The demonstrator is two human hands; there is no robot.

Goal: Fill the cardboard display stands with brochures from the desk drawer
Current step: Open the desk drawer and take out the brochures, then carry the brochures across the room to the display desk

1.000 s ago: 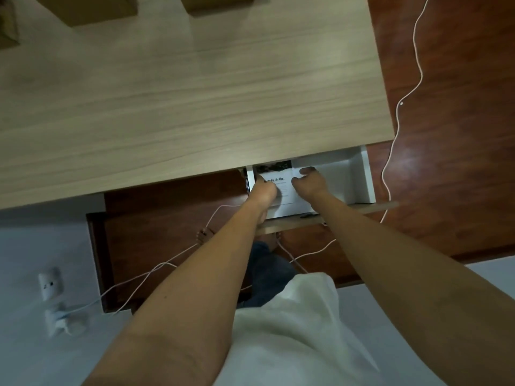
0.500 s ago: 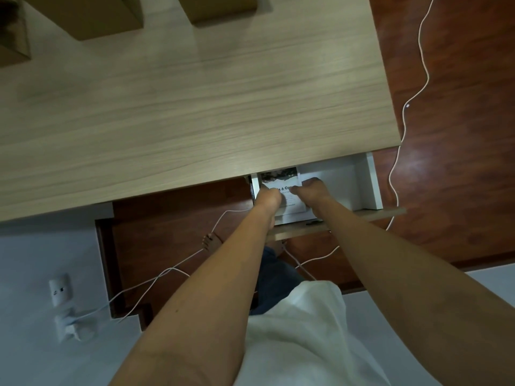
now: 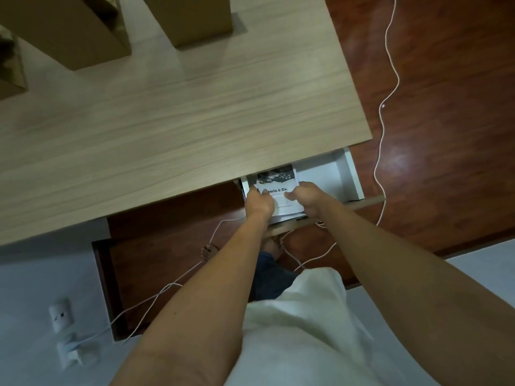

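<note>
A white drawer point(image 3: 347, 176) stands pulled out under the right end of the wooden desk point(image 3: 167, 121). In its left part lies a stack of brochures point(image 3: 276, 179) with a dark photo on top and a printed title. My left hand point(image 3: 259, 204) grips the stack's left edge and my right hand point(image 3: 306, 197) grips its right edge. Cardboard display stands point(image 3: 72, 32) point(image 3: 195, 18) stand at the far side of the desk; a third cardboard stand point(image 3: 11, 68) is cut off at the left edge.
A white cable point(image 3: 386, 107) snakes over the red-brown floor to the right of the desk, and more cable point(image 3: 167, 285) runs under it to a wall socket point(image 3: 61, 316) at the lower left. My bare feet show under the desk.
Both hands stay on the brochure stack in the drawer. The view has tilted so that more of the cardboard stands shows at the top.
</note>
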